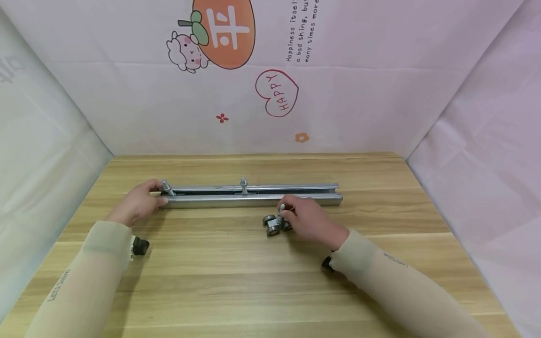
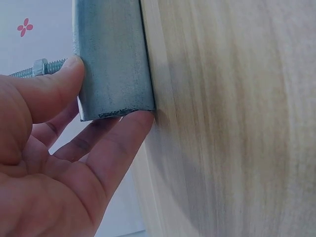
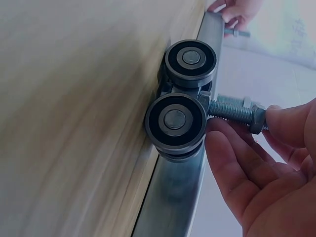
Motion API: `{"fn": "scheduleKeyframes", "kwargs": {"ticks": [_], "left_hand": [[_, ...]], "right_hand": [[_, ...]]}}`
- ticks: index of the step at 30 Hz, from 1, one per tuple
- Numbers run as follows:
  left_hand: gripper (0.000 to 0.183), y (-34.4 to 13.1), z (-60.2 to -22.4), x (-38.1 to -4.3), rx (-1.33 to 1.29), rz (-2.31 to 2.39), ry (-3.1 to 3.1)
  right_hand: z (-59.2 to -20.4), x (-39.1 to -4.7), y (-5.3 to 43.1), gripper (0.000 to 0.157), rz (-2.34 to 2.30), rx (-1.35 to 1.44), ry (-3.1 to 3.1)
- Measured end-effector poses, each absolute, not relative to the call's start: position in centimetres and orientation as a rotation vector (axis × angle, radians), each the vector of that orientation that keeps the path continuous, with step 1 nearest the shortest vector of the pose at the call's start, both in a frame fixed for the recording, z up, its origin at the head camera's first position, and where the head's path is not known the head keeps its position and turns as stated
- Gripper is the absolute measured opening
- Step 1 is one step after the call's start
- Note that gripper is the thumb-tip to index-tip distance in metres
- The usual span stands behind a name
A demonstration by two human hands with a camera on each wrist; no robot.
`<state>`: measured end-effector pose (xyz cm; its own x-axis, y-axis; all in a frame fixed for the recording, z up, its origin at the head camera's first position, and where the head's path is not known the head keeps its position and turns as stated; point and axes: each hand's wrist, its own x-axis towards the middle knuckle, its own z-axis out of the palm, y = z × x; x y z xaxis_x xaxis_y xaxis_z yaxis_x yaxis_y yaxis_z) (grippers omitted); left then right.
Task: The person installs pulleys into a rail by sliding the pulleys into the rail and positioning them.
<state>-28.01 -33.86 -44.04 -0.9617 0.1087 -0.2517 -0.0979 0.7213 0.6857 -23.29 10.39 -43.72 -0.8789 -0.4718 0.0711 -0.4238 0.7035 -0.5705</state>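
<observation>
A galvanised steel C-channel rail (image 1: pixel 220 202) lies lengthwise across the wooden table, its slot facing up. My left hand (image 1: pixel 137 203) holds its left end; in the left wrist view the thumb lies on the rail's (image 2: pixel 113 59) slotted edge and fingertips touch the cut end. Two threaded bolts with nuts stick up from the slot, one bolt (image 1: pixel 167 188) tilted by the left hand, another bolt (image 1: pixel 243 186) upright near the middle. In front of the rail, my right hand (image 1: pixel 310 218) pinches the bolt of a wheeled roller trolley (image 3: pixel 175 120). Whether its wheels touch the table cannot be told.
The wood-grain table (image 1: pixel 236 277) extends in front of the rail. White printed cloth (image 1: pixel 359 103) closes off the back and both sides. Black wrist camera parts (image 1: pixel 140 246) show beneath the sleeves.
</observation>
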Motion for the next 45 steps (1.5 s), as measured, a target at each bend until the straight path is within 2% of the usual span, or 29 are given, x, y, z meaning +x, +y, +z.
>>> {"fn": "scheduleKeyframes", "kwargs": {"ticks": [9, 19, 45], "left_hand": [[0.041, -33.8, -44.0, -28.0, 0.01, 1.09, 2.652], [0.041, -33.8, -44.0, -28.0, 0.01, 1.067, 2.67], [0.045, -33.7, -43.8, -27.9, -0.008, 1.041, 2.658]], "right_hand": [[-43.5, -23.6, 12.9, 0.015, -0.891, -0.63, 2.829], [-43.7, -23.9, 16.4, 0.012, -0.919, -0.534, 2.874], [-44.3, -24.2, 25.4, 0.024, -0.936, -0.296, 3.006]]}}
